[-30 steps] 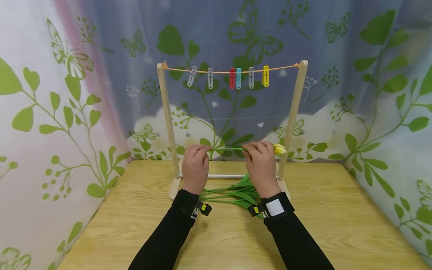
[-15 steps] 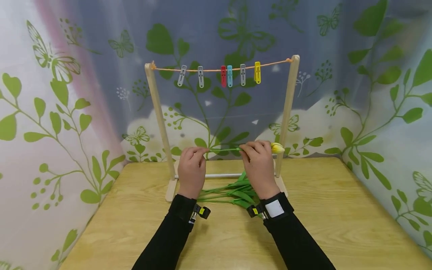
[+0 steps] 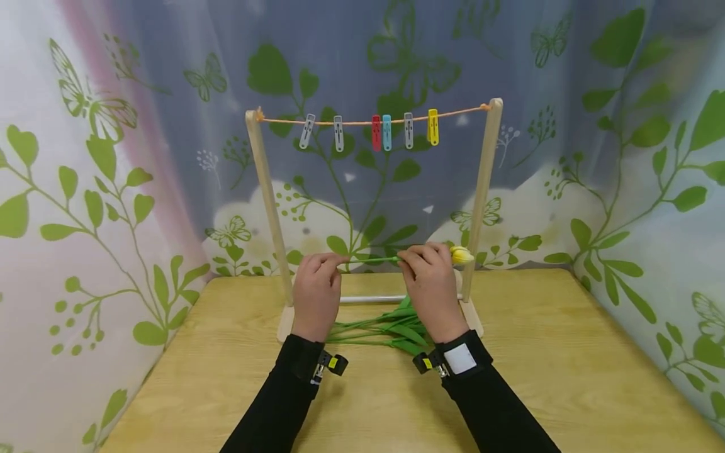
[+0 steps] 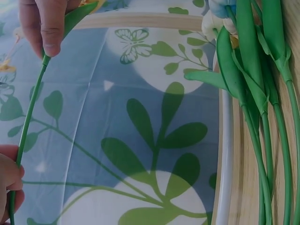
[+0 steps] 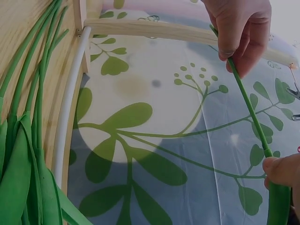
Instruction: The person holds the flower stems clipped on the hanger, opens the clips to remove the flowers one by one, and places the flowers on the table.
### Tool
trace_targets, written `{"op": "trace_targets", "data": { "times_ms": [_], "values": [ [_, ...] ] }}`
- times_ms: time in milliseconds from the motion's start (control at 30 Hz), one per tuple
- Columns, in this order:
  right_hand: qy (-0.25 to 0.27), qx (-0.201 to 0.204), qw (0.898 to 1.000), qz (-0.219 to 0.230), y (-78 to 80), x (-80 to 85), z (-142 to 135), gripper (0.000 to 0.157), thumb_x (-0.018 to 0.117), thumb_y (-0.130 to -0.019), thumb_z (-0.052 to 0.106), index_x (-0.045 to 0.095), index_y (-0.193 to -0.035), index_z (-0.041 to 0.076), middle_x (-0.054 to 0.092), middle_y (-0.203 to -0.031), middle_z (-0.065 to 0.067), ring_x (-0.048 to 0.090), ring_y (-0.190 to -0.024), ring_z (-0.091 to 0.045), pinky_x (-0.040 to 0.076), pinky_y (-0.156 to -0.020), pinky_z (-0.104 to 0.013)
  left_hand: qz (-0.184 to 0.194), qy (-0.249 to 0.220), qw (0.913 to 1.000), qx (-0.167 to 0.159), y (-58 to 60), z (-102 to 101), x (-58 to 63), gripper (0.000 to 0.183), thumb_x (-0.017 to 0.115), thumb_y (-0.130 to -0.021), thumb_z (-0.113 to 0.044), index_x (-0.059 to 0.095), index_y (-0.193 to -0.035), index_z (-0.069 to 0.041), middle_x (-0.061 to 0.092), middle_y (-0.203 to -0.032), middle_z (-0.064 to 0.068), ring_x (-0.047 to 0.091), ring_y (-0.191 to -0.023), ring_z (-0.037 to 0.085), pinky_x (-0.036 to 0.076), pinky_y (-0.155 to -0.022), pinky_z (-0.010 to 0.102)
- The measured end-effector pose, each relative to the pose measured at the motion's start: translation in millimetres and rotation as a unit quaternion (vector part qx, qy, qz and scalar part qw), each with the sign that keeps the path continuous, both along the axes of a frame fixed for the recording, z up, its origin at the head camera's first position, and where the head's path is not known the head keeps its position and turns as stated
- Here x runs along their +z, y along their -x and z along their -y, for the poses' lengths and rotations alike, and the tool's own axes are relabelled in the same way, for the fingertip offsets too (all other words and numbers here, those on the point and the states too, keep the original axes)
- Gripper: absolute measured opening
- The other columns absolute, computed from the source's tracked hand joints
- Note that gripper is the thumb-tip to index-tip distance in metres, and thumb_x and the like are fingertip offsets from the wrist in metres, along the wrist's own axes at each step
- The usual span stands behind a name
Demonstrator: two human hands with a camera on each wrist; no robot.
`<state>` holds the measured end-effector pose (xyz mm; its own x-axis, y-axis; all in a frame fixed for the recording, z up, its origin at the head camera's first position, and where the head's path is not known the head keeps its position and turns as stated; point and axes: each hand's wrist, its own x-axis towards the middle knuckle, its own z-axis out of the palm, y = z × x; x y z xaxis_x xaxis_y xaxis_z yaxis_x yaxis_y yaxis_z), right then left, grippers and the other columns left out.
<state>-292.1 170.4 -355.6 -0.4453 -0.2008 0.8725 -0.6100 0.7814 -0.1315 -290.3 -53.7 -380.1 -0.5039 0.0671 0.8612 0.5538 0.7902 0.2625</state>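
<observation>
Both hands hold one yellow tulip (image 3: 461, 255) level above the table, its bloom pointing right. My left hand (image 3: 318, 289) pinches the thin green stem (image 4: 31, 110) near its lower end. Further along, my right hand (image 3: 432, 286) pinches it where the leaf begins, just behind the bloom; in the left wrist view its thumb lies along the leaf. Below the hands, several more tulips (image 3: 374, 330) lie on the table, stems to the left. White and blue blooms (image 4: 224, 8) among them show in the left wrist view; in the head view my right hand hides them.
Behind the hands stands a wooden frame (image 3: 481, 201) with an orange string (image 3: 362, 123) across its top. Grey, red (image 3: 376, 133), blue and yellow (image 3: 433, 128) clothespins hang on the string. A white rod (image 3: 370, 299) joins the frame's feet. Leaf-patterned curtains surround the wooden table (image 3: 566, 371).
Both hands have shifted slightly to the left in the head view, still holding the tulip level. The camera's view has also shifted a little. The tulips on the table stay put.
</observation>
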Motion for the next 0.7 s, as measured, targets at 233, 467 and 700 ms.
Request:
{"op": "trace_targets", "data": {
  "times_ms": [233, 467, 700],
  "values": [
    [0.001, -0.003, 1.000, -0.003, -0.9, -0.5, -0.5, 0.012, 0.076, -0.090, 0.009, 0.077, -0.102, 0.006, 0.069, -0.101, -0.010, 0.056, -0.101, -0.031, 0.049, -0.089, -0.041, 0.019, 0.016, 0.9997, 0.008, -1.0, -0.2, -1.8, 0.025, 0.052, -0.103, -0.003, 0.073, -0.110, -0.013, 0.065, -0.113, 0.004, 0.057, -0.112, 0.023, 0.047, -0.102, 0.028],
    [-0.003, 0.004, 1.000, -0.001, 0.3, -1.9, 2.1, 0.011, 0.077, -0.089, 0.007, 0.077, -0.100, 0.006, 0.069, -0.101, -0.010, 0.056, -0.101, -0.032, 0.049, -0.090, -0.041, 0.029, 0.043, 0.9985, 0.013, -3.3, 2.0, -0.9, 0.030, 0.053, -0.100, 0.005, 0.073, -0.112, -0.014, 0.065, -0.110, 0.005, 0.058, -0.106, 0.025, 0.051, -0.097, 0.031],
    [-0.005, -0.002, 1.000, 0.003, 0.4, -7.2, 6.9, 0.010, 0.076, -0.090, 0.007, 0.077, -0.100, 0.007, 0.069, -0.102, -0.010, 0.055, -0.100, -0.031, 0.052, -0.084, -0.038, 0.028, 0.051, 0.9981, 0.020, -1.7, 5.6, -2.8, 0.032, 0.050, -0.101, 0.005, 0.073, -0.111, -0.015, 0.065, -0.107, 0.005, 0.059, -0.104, 0.026, 0.052, -0.096, 0.034]
  ]
}}
